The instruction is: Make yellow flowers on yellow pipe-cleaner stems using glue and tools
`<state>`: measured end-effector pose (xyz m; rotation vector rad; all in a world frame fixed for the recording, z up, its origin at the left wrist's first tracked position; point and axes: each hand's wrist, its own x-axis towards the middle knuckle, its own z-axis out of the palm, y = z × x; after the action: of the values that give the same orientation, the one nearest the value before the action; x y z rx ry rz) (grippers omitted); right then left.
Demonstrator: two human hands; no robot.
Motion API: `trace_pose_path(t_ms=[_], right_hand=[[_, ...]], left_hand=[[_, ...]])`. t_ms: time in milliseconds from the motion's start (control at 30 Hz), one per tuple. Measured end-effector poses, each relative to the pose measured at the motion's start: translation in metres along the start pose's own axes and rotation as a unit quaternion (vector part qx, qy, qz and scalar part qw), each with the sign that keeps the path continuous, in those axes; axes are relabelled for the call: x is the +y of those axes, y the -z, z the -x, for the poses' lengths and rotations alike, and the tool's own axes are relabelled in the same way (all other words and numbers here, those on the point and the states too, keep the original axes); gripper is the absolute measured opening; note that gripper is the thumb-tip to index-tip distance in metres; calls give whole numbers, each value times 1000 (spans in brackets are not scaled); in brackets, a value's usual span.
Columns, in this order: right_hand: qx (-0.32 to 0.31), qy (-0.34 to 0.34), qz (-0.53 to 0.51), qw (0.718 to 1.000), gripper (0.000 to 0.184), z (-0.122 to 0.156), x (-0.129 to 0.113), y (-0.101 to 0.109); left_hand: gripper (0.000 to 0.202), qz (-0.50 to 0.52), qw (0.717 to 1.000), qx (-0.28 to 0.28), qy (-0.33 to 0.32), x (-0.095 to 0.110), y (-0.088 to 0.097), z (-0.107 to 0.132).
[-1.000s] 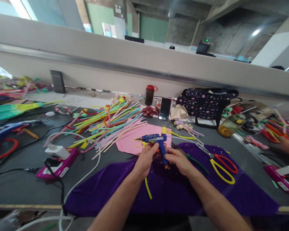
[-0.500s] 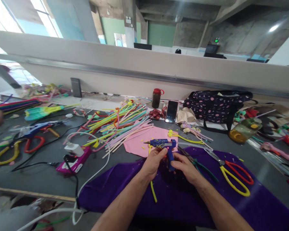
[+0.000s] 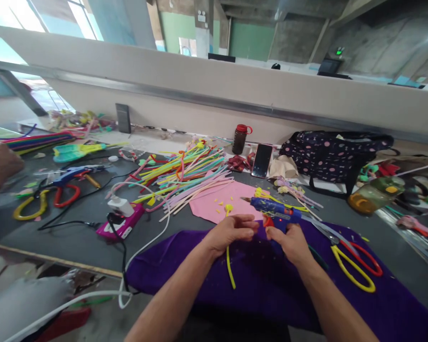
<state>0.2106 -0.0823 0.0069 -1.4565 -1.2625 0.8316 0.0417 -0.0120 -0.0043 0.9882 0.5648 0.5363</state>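
Observation:
My right hand [image 3: 290, 242] is wrapped round the grip of a blue hot glue gun [image 3: 278, 211], with fingers at its orange trigger. The nozzle points left over a pink sheet [image 3: 207, 202], and a small red light glows on the body. Beside the gun, my left hand [image 3: 231, 232] is empty, fingers stretched towards it. Under that hand runs a yellow pipe cleaner stem [image 3: 230, 270] with a small yellow head [image 3: 228, 208]; the hand hides its middle. A purple cloth [image 3: 185, 256] lies below both hands. Scissors [image 3: 353, 266] with red and yellow handles lie right of my right hand.
Many coloured pipe cleaners [image 3: 185, 175] are piled behind the pink sheet. A magenta power strip [image 3: 123, 223] with a white charger and cables sits left. A phone [image 3: 261, 160], red-capped bottle [image 3: 239, 138], patterned bag [image 3: 328, 156] and jar [image 3: 374, 195] stand behind. Another person's hand [image 3: 3, 164] shows far left.
My left hand has come off the glue gun. My right hand now grips its handle, and the gun has shifted right. The view has turned slightly left; the other person's hand shows more.

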Motion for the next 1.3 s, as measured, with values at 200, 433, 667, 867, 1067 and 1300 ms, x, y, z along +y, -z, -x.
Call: trace_pose_path(t_ms=[200,433,667,867,1067,1300], right_hand=[[-11,17,138,990,17,-8,4,14],[-34,-19,131,991,23,-8,20,7],[-33,-12,160,986,18,-8,19,8],[-52,-12,141,989,16,-4,20,5],[-82,-11,85,993,18,0,12,7],[-101,-36,41,993,16,3,17,1]], left_hand=[[32,-235,946,205,-86,27,41,15],[33,-624,730,274,-39,19,53,-8],[22,-635,727,253,59,14,51,-33],[18,-574,781,242,40,10,57,-31],[18,-160,972,173,-10,10,61,-22],[21,-36,989,142,-24,17,58,-12]])
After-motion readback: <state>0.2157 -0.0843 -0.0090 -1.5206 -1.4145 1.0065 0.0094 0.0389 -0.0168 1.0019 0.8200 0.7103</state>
